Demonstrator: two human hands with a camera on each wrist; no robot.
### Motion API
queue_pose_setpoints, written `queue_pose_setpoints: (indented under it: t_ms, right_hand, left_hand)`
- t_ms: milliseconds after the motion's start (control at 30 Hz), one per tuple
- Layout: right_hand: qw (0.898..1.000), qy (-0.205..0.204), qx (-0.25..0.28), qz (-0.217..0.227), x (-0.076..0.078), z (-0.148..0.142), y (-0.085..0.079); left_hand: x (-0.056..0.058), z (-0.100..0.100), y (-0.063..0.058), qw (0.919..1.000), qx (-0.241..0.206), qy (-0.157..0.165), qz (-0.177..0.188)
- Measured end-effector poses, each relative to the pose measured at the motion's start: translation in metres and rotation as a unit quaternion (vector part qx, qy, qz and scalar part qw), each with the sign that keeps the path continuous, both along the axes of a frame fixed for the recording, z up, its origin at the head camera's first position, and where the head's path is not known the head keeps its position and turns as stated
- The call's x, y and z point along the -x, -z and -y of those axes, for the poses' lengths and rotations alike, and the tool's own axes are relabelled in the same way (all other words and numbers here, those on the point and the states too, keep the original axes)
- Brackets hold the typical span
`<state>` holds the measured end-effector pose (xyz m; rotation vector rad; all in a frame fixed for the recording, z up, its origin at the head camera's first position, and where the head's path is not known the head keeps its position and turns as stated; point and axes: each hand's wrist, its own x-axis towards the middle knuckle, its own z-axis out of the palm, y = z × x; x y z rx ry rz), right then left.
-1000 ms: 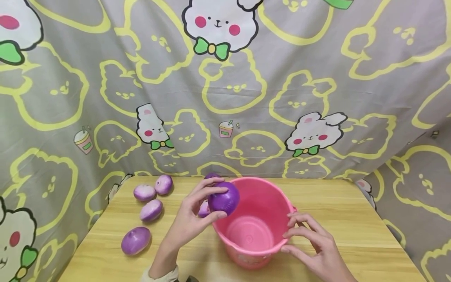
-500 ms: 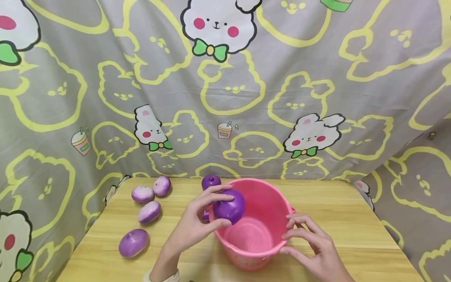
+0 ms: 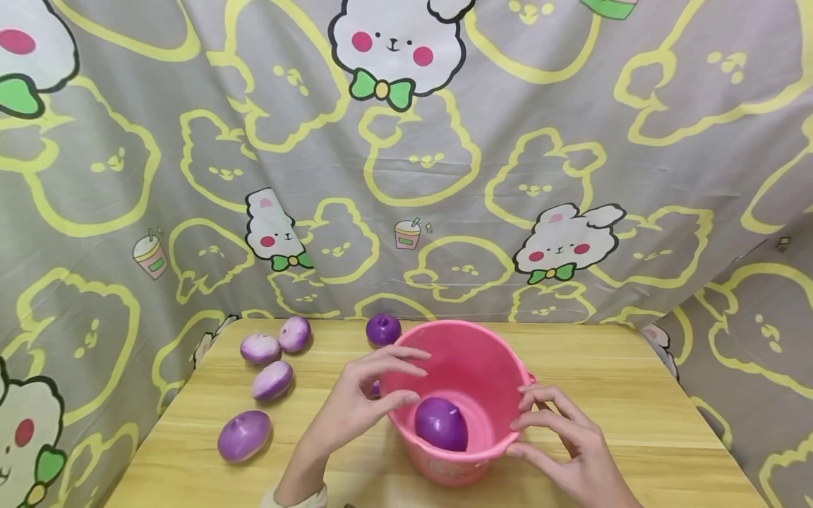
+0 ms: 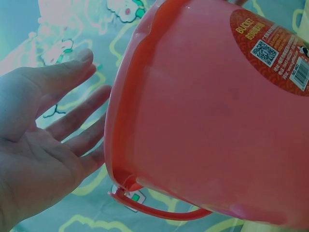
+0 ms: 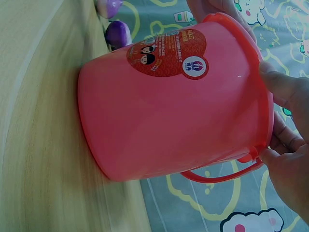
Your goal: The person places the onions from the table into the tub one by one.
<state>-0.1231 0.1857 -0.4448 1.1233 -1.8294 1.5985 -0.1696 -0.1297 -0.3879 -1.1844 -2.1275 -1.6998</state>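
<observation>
A pink bucket (image 3: 473, 356) stands upright on the wooden table, and a dark purple onion (image 3: 440, 423) lies on its bottom. My left hand (image 3: 356, 398) hovers at the left rim with its fingertips over the opening, holding nothing. In the left wrist view its fingers (image 4: 79, 113) are spread and partly hidden behind the bucket wall (image 4: 207, 111). My right hand (image 3: 571, 441) grips the right side of the rim. The right wrist view shows its thumb (image 5: 277, 82) and fingers on the rim near where the handle (image 5: 217, 179) joins.
On the left of the table (image 3: 336, 466) lie a purple onion (image 3: 244, 436) and several paler ones, among them a white-and-purple onion (image 3: 272, 381). Another dark onion (image 3: 383, 330) is behind the bucket's left side. A patterned curtain (image 3: 444, 275) hangs behind the table.
My left hand moved the dark purple onion over the bucket and let go; it now lies inside. The left fingers have spread. My right hand stays on the rim.
</observation>
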Motion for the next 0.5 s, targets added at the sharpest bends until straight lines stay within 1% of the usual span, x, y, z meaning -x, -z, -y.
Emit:
queue_pose_setpoints:
  t_ms: [233, 500]
  right_hand:
    - [1.000, -0.013, 0.008, -0.019, 0.0014, 0.0009, -0.0020]
    - [1.000, 0.001, 0.000, -0.004, 0.0003, -0.0017, 0.0013]
  left_hand:
    - [0.0016, 0.0034, 0.0004, 0.9998, -0.009, -0.013, -0.010]
    - [0.0046, 0.0079, 0.0011, 0.9997, -0.019, -0.016, 0.001]
